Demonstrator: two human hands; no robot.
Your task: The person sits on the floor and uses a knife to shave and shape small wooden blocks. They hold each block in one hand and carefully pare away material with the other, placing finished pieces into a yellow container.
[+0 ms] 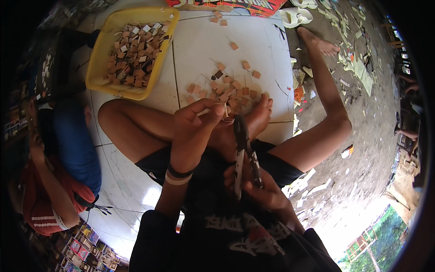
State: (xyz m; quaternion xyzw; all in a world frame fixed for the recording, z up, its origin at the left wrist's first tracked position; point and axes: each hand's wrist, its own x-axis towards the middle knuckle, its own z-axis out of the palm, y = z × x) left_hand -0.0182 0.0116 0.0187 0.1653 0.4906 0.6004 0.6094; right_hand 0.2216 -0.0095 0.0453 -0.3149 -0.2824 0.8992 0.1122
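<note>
Between the thumb and forefinger of my left hand (195,127) is pinched a small light-brown square piece (225,110), partly hidden by the fingertips. My right hand (260,188) is closed around the handles of a pair of dark, worn pliers (241,143). The pliers point away from me, and their jaws are close to the pinched piece; whether they touch it I cannot tell. Just beyond my hands lies a loose heap of small brown square pieces (233,93), several with thin wire-like stems.
A yellow plastic basin (93,75) full of similar squares stands at the far left on white floor tiles (195,45). My crossed legs surround the work. Another person in a red top (54,199) sits at left. Scraps (362,72) litter the ground at right, near white sandals (297,17).
</note>
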